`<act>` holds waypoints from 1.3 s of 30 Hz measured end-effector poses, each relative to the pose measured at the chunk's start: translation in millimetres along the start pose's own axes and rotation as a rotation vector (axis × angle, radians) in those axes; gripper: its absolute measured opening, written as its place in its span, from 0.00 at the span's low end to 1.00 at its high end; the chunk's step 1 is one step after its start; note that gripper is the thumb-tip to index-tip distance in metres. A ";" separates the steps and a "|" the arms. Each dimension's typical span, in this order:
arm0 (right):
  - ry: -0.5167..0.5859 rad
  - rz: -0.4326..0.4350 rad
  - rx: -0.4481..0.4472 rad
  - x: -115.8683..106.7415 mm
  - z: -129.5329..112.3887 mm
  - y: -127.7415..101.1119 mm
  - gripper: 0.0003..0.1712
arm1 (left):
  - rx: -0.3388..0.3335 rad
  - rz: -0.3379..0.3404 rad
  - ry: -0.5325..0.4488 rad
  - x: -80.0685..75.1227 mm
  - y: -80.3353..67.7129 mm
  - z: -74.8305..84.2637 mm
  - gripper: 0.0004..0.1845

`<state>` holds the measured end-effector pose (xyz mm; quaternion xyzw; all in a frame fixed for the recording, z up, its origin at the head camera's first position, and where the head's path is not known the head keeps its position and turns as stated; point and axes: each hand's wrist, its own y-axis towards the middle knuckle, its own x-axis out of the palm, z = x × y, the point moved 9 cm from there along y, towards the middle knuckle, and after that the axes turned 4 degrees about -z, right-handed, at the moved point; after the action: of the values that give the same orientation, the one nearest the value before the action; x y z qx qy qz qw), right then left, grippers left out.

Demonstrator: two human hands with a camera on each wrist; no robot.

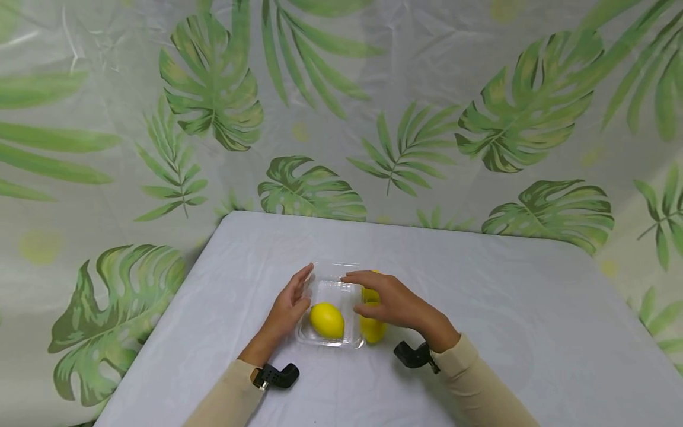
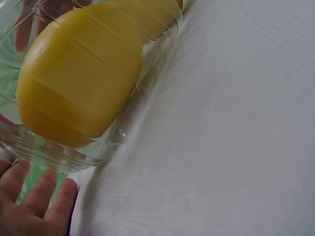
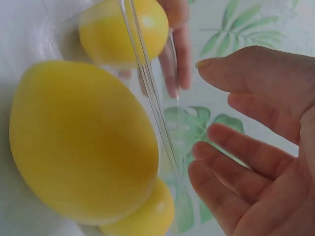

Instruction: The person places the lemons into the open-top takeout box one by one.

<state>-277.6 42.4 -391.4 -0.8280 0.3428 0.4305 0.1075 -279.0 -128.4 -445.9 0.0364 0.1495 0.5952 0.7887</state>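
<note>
Two lemons (image 1: 372, 320) (outside the tray (image 1: 331, 343)) block its right side.

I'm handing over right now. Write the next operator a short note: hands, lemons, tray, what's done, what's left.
Left hand: open, fingers flat against the left wall of the clear tray.
Right hand: open, arched over the tray's right edge, holding nothing.
One lemon lies in the tray. Two more lemons sit on the table just outside the tray's right wall, partly hidden under the right hand.
Done: one lemon in the tray.
Left: probably the two outside lemons, if they belong in the tray.
</note>
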 end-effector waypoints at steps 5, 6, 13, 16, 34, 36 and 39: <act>-0.005 0.068 0.011 -11.4 8.6 -4.4 0.31 | 0.007 0.002 -0.001 -0.6 0.1 3.6 0.32; -0.004 0.081 0.017 -13.4 10.5 -5.6 0.31 | 0.009 0.003 -0.002 -0.8 0.3 3.3 0.33; 0.013 0.146 0.066 -21.8 25.0 -12.4 0.31 | 0.001 0.020 -0.001 -2.8 -0.7 2.4 0.33; 0.015 0.177 0.085 -23.9 31.3 -13.6 0.31 | 0.011 0.036 -0.011 -4.3 0.2 0.6 0.33; 0.136 0.216 0.312 -11.6 69.1 -15.2 0.34 | 0.006 0.089 -0.021 -9.8 4.3 -32.1 0.34; 0.160 0.216 0.331 -10.0 72.0 -16.2 0.35 | -0.007 0.088 -0.019 -9.5 4.2 -33.1 0.34; 0.177 0.220 0.337 -6.9 74.6 -16.8 0.37 | -0.007 0.089 -0.027 -8.9 3.7 -33.8 0.34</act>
<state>-317.0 93.4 -433.2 -0.7905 0.5062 0.3021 0.1663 -294.0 -139.8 -475.5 0.0483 0.1353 0.6297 0.7635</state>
